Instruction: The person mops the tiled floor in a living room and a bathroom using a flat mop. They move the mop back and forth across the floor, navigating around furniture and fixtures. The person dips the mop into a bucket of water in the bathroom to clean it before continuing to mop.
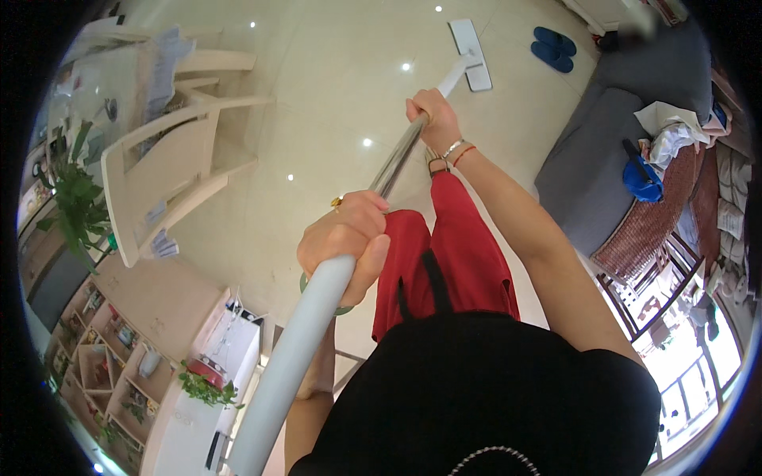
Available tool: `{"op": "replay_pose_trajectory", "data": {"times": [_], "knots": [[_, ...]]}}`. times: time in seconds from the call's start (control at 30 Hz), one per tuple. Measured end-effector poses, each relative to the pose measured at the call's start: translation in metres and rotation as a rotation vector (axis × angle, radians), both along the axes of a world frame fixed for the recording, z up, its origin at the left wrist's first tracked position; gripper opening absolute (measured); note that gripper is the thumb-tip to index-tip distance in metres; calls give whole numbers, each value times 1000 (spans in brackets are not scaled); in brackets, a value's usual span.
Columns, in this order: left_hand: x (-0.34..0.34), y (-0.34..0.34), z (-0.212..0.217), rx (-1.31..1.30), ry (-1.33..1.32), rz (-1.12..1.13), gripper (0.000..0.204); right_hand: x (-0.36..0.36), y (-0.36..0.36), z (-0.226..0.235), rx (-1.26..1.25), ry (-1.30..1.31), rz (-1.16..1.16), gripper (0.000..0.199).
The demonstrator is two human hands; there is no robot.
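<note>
A flat mop with a long handle runs from the lower left up to its white rectangular head (471, 55), which lies on the shiny tiled floor (333, 87). My left hand (347, 242) is wrapped round the thick pale grip (294, 357) of the mop. Farther along, my right hand (434, 117) closes round the silver pole (399, 155), near where it meets the white lower section. Both hands hold the handle at a slant in front of my body. The underside of the mop head is hidden.
Blue slippers (553, 49) lie right of the mop head. A grey sofa (587, 151) with clothes and a blue cap (641, 181) stands at the right. Pale wooden chairs (171, 174) and a leafy plant (78, 194) are at the left, with shelves (111, 357) at the lower left.
</note>
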State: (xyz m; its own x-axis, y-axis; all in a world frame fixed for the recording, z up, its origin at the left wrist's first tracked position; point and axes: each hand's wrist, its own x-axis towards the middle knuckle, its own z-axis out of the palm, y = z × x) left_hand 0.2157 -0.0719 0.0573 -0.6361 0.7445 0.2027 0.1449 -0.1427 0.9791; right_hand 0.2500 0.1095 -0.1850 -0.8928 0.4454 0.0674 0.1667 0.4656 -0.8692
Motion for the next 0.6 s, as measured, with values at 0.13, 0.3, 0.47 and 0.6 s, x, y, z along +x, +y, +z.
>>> {"op": "replay_pose_trajectory", "data": {"times": [0.13,0.3,0.47,0.6], "knots": [[19,-51,3,-66,-14,158,22,-15,-46,-7,64,-45,223,15],[46,-139,9,-82,2,350,20,-21,-138,3,24,-54,452,13],[88,-237,31,-169,-39,568,20,7,-249,22,4,-98,579,10],[132,-304,65,-265,-94,812,30,48,-342,43,19,-149,719,9]]}}
